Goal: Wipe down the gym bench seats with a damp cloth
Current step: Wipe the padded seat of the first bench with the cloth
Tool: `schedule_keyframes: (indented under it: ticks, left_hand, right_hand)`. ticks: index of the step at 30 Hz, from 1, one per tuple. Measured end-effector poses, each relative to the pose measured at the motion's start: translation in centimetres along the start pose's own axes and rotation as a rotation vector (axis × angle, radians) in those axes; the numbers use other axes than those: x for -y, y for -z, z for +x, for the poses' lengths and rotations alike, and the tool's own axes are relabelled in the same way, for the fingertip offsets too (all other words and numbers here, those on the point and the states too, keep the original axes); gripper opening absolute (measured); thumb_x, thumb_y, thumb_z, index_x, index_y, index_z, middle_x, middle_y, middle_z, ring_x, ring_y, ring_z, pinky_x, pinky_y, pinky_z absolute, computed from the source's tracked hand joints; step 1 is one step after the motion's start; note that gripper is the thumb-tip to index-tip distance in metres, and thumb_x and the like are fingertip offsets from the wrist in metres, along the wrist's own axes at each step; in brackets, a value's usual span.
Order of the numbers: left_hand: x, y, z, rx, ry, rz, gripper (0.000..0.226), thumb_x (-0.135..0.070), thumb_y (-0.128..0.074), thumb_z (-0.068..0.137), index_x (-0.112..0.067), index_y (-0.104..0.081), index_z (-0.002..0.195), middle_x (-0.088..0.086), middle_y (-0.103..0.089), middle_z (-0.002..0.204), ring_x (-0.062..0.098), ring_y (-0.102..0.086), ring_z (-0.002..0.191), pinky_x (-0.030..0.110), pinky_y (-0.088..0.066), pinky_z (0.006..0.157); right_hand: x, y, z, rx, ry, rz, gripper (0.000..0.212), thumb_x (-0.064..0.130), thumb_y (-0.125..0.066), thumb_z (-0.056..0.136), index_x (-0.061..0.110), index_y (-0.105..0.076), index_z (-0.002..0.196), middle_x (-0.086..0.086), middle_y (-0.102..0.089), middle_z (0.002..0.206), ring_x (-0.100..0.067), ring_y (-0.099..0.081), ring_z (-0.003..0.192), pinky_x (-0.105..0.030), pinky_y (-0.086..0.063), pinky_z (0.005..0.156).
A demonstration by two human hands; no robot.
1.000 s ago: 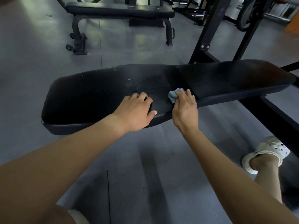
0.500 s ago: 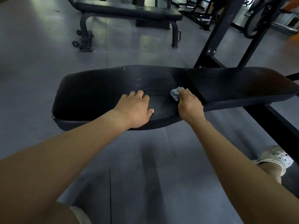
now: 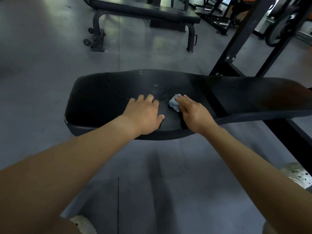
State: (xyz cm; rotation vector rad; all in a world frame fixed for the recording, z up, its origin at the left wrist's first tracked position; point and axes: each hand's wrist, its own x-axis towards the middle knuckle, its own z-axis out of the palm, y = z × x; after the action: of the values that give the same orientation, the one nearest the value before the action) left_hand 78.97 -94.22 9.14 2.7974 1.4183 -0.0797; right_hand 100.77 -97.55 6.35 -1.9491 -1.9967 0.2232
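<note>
A long black padded gym bench runs left to right across the middle of the head view, with water droplets and wet streaks on its left pad. My left hand rests flat on the pad near the front edge, fingers spread. Just to its right, my right hand presses a small crumpled blue cloth onto the pad with its fingers over it. The cloth pokes out at the fingertips.
Black rack uprights rise behind the bench on the right. A second black bench on a steel frame stands farther back. Grey rubber floor surrounds everything. My white clog shows at the right edge.
My right hand has slid the cloth leftward along the pad toward my left hand. The camera has shifted, so the bench sits lower and farther right in view.
</note>
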Motion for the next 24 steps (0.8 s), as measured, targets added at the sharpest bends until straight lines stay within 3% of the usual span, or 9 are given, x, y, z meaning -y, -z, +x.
schedule_keyframes:
  ticks: [4, 7, 11, 14, 18, 21, 24]
  left_hand:
    - [0.6, -0.2, 0.0, -0.001, 0.034, -0.007, 0.067, -0.063, -0.036, 0.102, -0.013, -0.045, 0.146, 0.012, -0.043, 0.149, 0.035, -0.045, 0.132, 0.051, -0.043, 0.104]
    - [1.3, -0.3, 0.2, -0.006, -0.005, -0.033, 0.066, -0.063, -0.037, 0.102, -0.014, -0.047, 0.144, 0.010, -0.046, 0.144, 0.033, -0.046, 0.129, 0.051, -0.046, 0.102]
    - [2.0, -0.3, 0.4, -0.023, -0.048, -0.052, 0.063, -0.062, -0.040, 0.102, -0.015, -0.049, 0.143, 0.008, -0.048, 0.141, 0.032, -0.045, 0.127, 0.050, -0.048, 0.100]
    - [2.3, -0.6, 0.4, -0.048, -0.059, -0.073, 0.062, -0.062, -0.041, 0.101, -0.016, -0.049, 0.142, 0.006, -0.050, 0.137, 0.030, -0.046, 0.125, 0.049, -0.050, 0.098]
    - [2.5, -0.9, 0.3, -0.057, -0.063, -0.079, 0.060, -0.061, -0.040, 0.102, -0.017, -0.052, 0.139, 0.004, -0.051, 0.137, 0.029, -0.046, 0.125, 0.048, -0.050, 0.097]
    - [2.9, -1.0, 0.2, -0.071, -0.084, -0.097, 0.059, -0.061, -0.040, 0.102, -0.017, -0.054, 0.139, 0.003, -0.052, 0.138, 0.028, -0.047, 0.124, 0.047, -0.049, 0.097]
    - [3.3, -1.1, 0.2, -0.078, -0.096, -0.113, 0.059, -0.061, -0.040, 0.101, -0.017, -0.054, 0.139, 0.002, -0.053, 0.137, 0.027, -0.047, 0.123, 0.047, -0.049, 0.097]
  right_hand:
    - [-0.4, 0.0, 4.2, -0.031, -0.195, -0.026, 0.041, 0.011, -0.037, 0.105, 0.011, -0.051, 0.143, -0.015, -0.049, 0.150, -0.034, -0.041, 0.141, -0.044, -0.035, 0.112]
    - [1.3, -0.8, 5.1, -0.093, -0.144, -0.092, 0.030, 0.011, -0.037, 0.102, 0.005, -0.055, 0.125, -0.013, -0.055, 0.128, -0.035, -0.050, 0.119, -0.043, -0.038, 0.098]
    - [3.1, -2.0, 2.5, -0.018, 0.116, -0.072, 0.046, 0.014, -0.040, 0.105, 0.012, -0.045, 0.150, -0.009, -0.040, 0.159, -0.026, -0.031, 0.149, -0.038, -0.022, 0.120]
    - [2.9, -1.6, 1.1, 0.054, 0.169, -0.008, 0.050, 0.019, -0.040, 0.108, 0.022, -0.036, 0.158, 0.003, -0.028, 0.166, -0.013, -0.018, 0.155, -0.029, -0.011, 0.125]
    - [1.3, -0.9, 3.2, 0.082, 0.118, 0.015, 0.051, 0.014, -0.042, 0.106, 0.024, -0.039, 0.157, 0.006, -0.032, 0.164, -0.011, -0.022, 0.154, -0.032, -0.021, 0.126]
    - [0.4, -0.3, 6.4, 0.052, -0.039, -0.012, 0.050, 0.012, -0.039, 0.106, 0.016, -0.040, 0.155, -0.004, -0.035, 0.163, -0.023, -0.027, 0.153, -0.036, -0.021, 0.124]
    - [1.0, -0.6, 8.8, 0.019, -0.166, -0.028, 0.040, 0.010, -0.038, 0.102, 0.010, -0.054, 0.139, -0.015, -0.049, 0.149, -0.035, -0.044, 0.138, -0.041, -0.036, 0.111]
